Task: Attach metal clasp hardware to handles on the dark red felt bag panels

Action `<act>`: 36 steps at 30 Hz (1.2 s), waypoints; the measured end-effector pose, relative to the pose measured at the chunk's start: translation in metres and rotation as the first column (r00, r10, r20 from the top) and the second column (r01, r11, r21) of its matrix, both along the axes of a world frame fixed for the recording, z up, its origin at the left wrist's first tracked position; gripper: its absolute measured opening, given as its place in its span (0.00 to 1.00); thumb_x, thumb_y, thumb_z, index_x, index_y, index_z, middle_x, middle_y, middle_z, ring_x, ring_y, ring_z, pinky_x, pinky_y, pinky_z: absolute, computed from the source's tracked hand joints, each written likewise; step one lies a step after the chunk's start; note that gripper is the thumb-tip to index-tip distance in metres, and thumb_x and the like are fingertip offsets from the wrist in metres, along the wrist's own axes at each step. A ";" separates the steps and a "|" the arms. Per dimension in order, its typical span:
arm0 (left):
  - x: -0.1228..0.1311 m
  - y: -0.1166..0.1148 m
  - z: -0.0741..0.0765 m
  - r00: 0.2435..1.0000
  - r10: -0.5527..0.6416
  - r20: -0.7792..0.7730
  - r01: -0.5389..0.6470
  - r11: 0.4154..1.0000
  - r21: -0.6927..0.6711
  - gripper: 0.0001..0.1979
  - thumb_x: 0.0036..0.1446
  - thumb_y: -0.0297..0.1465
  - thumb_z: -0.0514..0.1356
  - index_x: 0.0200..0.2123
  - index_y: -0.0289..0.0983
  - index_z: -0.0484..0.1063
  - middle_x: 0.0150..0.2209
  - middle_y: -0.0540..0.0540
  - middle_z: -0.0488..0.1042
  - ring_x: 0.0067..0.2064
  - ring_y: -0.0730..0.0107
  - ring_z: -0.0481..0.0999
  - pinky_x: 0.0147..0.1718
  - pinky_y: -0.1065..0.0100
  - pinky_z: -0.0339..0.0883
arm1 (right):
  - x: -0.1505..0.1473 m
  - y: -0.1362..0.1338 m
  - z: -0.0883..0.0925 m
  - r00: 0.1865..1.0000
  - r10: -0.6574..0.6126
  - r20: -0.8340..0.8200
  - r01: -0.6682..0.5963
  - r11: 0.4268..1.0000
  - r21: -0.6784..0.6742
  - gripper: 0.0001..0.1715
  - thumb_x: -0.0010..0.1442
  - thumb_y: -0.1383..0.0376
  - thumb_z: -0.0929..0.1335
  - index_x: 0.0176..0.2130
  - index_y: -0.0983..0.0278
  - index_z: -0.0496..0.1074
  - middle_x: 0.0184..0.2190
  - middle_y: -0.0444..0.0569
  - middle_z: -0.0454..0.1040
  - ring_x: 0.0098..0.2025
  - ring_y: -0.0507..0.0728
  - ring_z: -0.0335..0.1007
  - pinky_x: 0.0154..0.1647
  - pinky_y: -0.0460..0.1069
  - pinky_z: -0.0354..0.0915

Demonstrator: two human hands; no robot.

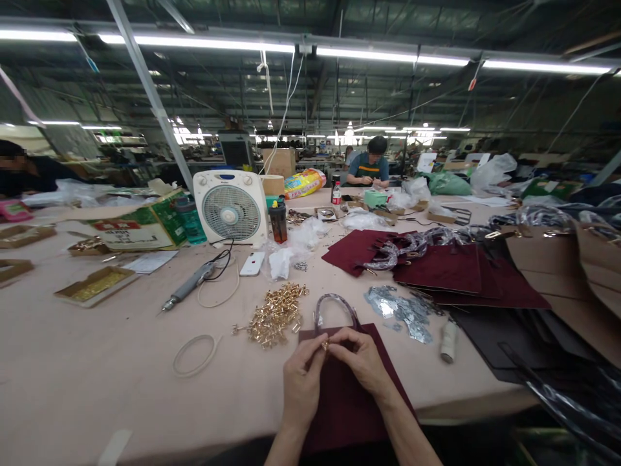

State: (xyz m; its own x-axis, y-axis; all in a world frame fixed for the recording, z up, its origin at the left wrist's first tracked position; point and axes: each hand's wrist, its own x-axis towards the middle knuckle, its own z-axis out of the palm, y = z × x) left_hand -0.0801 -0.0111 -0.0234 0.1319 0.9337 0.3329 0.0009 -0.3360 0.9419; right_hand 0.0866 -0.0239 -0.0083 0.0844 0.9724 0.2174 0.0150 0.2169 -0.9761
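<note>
In the head view, the left hand point(303, 374) and right hand point(363, 362) meet at the top edge of a dark red bag point(342, 404), which lies flat on the surface point(97, 369) right in front of the person. Both hands pinch a small gold fitting point(325, 345) between their fingertips, just below the bag's handle point(334, 303). The fitting looks only partly attached. A pile of loose fittings point(276, 316) lies near on the left, so plenty of work seems left. A stack of red bags point(460, 272) sits well apart on the right; whether those are finished is unclear.
</note>
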 end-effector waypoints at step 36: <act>0.004 -0.009 0.016 0.999 -0.034 0.017 0.036 0.994 -0.107 0.22 0.65 0.48 0.63 0.52 0.39 0.81 0.40 0.45 0.85 0.34 0.64 0.84 0.36 0.68 0.82 | -0.003 -0.009 0.014 0.999 0.041 0.026 -0.043 0.995 0.092 0.12 0.68 0.56 0.71 0.43 0.60 0.80 0.40 0.48 0.76 0.41 0.57 0.73 0.44 0.50 0.70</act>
